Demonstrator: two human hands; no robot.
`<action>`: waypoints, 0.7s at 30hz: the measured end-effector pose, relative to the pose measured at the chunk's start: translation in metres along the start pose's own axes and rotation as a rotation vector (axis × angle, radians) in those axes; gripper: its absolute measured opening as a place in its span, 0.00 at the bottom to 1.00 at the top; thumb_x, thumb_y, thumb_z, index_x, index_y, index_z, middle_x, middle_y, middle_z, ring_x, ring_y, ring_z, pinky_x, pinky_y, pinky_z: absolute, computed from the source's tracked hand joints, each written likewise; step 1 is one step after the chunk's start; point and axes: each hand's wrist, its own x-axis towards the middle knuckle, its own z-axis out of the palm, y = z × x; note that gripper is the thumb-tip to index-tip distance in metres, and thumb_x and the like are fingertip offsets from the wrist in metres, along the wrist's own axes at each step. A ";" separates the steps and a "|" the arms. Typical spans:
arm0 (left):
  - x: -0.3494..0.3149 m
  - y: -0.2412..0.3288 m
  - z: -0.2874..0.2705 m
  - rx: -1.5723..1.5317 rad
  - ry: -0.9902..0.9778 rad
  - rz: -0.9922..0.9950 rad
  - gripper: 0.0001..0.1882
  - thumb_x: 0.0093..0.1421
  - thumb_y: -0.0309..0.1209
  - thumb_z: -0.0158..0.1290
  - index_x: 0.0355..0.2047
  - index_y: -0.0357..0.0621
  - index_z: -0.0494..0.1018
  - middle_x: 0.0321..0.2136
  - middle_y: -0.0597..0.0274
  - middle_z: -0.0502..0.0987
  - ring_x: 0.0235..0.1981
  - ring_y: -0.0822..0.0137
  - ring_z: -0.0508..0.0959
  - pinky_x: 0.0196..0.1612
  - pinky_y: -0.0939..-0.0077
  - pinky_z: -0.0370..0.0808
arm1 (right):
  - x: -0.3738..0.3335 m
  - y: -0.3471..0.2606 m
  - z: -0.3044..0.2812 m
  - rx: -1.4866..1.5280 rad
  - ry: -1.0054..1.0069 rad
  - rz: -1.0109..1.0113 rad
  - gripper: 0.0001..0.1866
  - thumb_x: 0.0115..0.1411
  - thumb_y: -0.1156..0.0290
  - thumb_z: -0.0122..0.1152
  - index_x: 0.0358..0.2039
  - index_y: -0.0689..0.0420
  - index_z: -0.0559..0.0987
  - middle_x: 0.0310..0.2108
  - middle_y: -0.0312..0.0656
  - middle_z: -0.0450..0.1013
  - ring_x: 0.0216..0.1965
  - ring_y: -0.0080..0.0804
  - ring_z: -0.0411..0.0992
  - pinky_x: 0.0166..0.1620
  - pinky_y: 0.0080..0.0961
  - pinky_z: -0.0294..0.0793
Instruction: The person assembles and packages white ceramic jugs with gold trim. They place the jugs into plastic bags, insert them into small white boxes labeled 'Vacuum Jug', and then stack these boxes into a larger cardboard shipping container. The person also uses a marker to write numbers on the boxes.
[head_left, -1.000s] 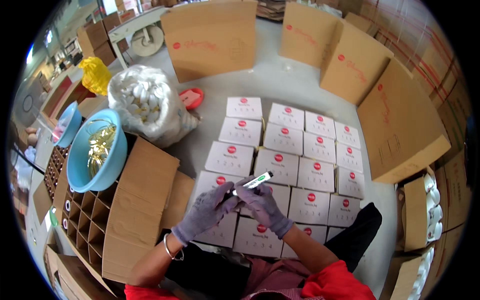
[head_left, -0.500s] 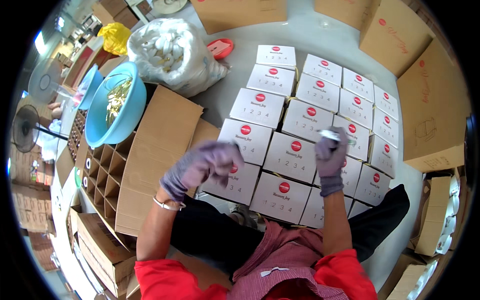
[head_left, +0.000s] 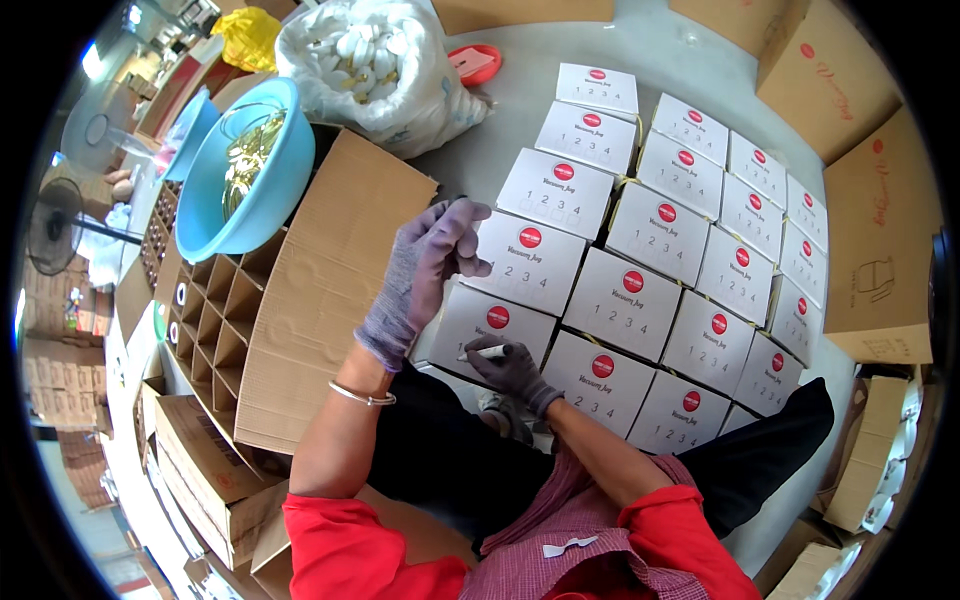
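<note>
Rows of white boxes are spreading ahead. The near-left box is showing its printed face upward. Left hand is hanging farther out, fingers half-curling; cannot tell whether they are holding anything. Right hand, nearer, is gripping the marker: it is lying left of the knuckles, long axis running crosswise, tip pointing left over that box; contact unclear.

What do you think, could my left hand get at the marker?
Probably yes: the left hand looks empty, with nothing visible between it and the marker, though the right hand has its grip around part of it.
</note>
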 end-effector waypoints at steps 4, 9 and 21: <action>0.006 -0.001 -0.007 -0.008 0.034 -0.019 0.23 0.67 0.42 0.42 0.47 0.29 0.68 0.24 0.68 0.63 0.24 0.75 0.67 0.37 0.76 0.75 | 0.003 0.001 0.007 -0.210 0.043 -0.149 0.07 0.55 0.70 0.64 0.34 0.55 0.80 0.30 0.40 0.79 0.30 0.31 0.78 0.36 0.26 0.77; 0.006 0.004 -0.007 0.007 0.005 0.036 0.22 0.68 0.42 0.43 0.46 0.29 0.69 0.24 0.68 0.62 0.23 0.75 0.66 0.37 0.76 0.75 | 0.023 -0.010 -0.016 0.135 0.066 0.121 0.07 0.58 0.69 0.62 0.35 0.58 0.79 0.24 0.33 0.76 0.25 0.19 0.74 0.31 0.18 0.74; 0.003 0.012 -0.005 0.099 -0.034 0.128 0.27 0.65 0.46 0.47 0.45 0.27 0.69 0.23 0.67 0.64 0.23 0.76 0.68 0.36 0.77 0.74 | 0.085 0.016 -0.062 -0.168 0.220 0.156 0.11 0.60 0.63 0.61 0.36 0.58 0.78 0.21 0.34 0.74 0.23 0.20 0.74 0.29 0.21 0.73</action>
